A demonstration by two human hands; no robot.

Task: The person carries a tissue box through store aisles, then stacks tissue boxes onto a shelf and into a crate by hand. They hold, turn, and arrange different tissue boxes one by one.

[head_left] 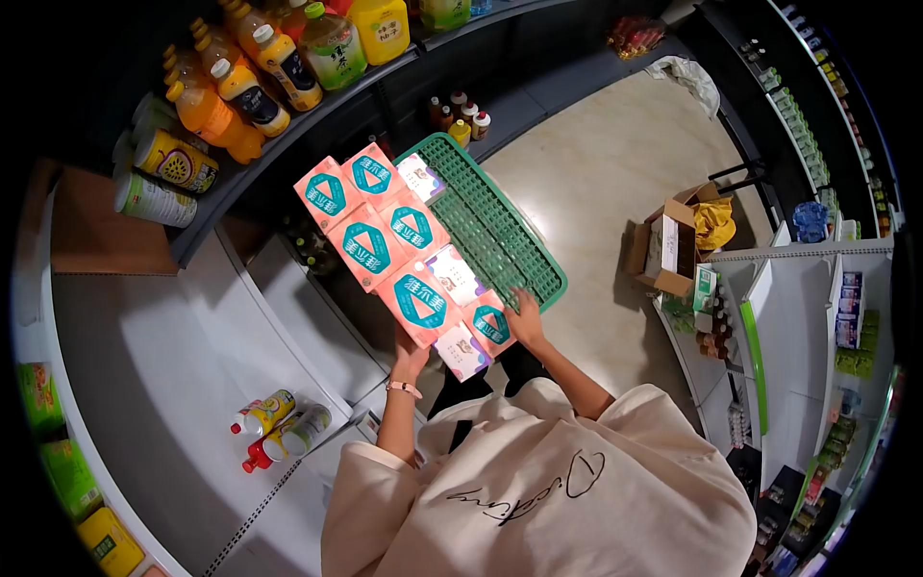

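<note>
Several pink boxes [367, 248] with teal hexagons lie in and over the left side of a green plastic basket [552, 279], with a few white boxes [454, 275] among them. My left hand [411, 354] is at the near left corner of the stack, its fingers partly hidden under a pink box. At the basket's near end, my right hand [524, 319] lies beside a small pink box [491, 324], fingers apart over the basket's inside edge. The right part of the basket shows its bare green grid.
Drinks bottles [286, 72] and cans stand on the upper left shelf. Several cans [279, 428] sit on a white shelf [192, 385] at lower left. An open cardboard box [663, 255] is on the floor, with stocked shelves [788, 317] at right.
</note>
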